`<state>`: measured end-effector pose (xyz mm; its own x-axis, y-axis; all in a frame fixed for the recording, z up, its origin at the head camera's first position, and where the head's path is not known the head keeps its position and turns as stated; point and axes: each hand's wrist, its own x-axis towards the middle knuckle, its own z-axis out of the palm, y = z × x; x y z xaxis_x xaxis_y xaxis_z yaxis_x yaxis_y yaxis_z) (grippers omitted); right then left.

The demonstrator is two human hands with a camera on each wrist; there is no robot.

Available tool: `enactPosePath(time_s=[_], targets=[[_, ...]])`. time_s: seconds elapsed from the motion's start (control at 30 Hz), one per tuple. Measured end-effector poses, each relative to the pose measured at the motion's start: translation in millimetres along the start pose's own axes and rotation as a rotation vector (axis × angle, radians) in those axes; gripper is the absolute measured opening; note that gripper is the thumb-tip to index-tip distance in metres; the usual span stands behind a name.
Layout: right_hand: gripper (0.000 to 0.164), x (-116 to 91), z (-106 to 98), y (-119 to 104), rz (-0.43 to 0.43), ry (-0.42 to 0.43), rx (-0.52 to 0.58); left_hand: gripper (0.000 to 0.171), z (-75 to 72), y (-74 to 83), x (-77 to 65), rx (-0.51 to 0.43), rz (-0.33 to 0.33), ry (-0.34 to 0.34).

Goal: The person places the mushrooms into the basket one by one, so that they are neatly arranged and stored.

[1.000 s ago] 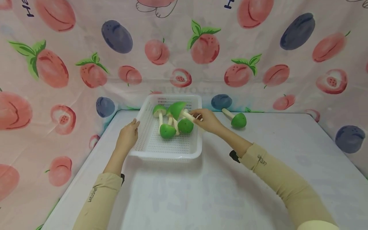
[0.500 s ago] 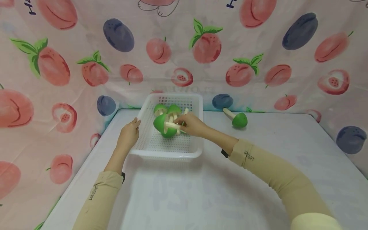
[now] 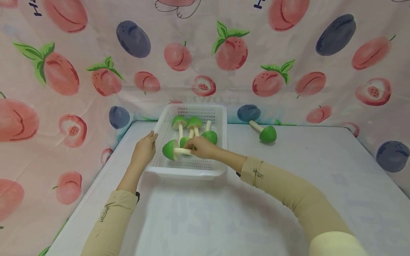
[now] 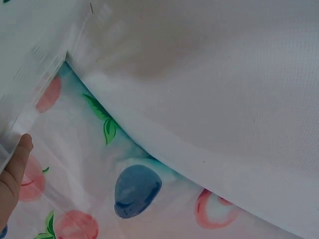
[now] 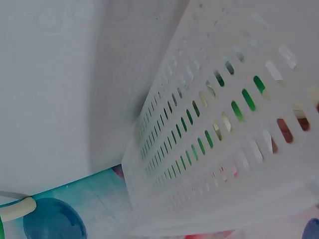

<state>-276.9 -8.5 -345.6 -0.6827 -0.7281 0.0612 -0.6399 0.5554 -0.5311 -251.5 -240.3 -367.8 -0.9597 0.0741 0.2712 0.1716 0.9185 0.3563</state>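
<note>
In the head view, my right hand (image 3: pixel 203 147) pinches the pale stem of a green-capped toy mushroom (image 3: pixel 169 150). This mushroom lies sideways low over the white plastic basket (image 3: pixel 185 173), its cap to the left near my left hand. My left hand (image 3: pixel 143 151) holds the basket's left rim; in the left wrist view a finger (image 4: pixel 19 157) lies along the basket's outer side. Several other green mushrooms (image 3: pixel 194 122) rest inside the basket, one partly hidden behind my right hand. The right wrist view shows the slotted basket wall (image 5: pixel 199 134) with green behind its slots.
Another green mushroom (image 3: pixel 267 134) lies on the white table (image 3: pixel 256 220) right of the basket, near the back edge. Behind the table hangs a fruit-printed cloth (image 3: pixel 230 81), which also runs down the left side.
My right hand has carried the held mushroom left and toward me, lowering it into the basket's front left part; its cap has turned to point left. My left hand stays at the rim.
</note>
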Motion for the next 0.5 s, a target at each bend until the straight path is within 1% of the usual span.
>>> enactPosePath(time_s=[0.3,0.5], targets=[[0.023,14,9,9,0.049,-0.053,0.057,0.035,0.7,0.2,2.2,0.017,0.005,0.001],[0.025,19,16,15,0.085,-0.062,0.066,0.035,1.3,-0.6,1.3,0.027,0.007,0.010]])
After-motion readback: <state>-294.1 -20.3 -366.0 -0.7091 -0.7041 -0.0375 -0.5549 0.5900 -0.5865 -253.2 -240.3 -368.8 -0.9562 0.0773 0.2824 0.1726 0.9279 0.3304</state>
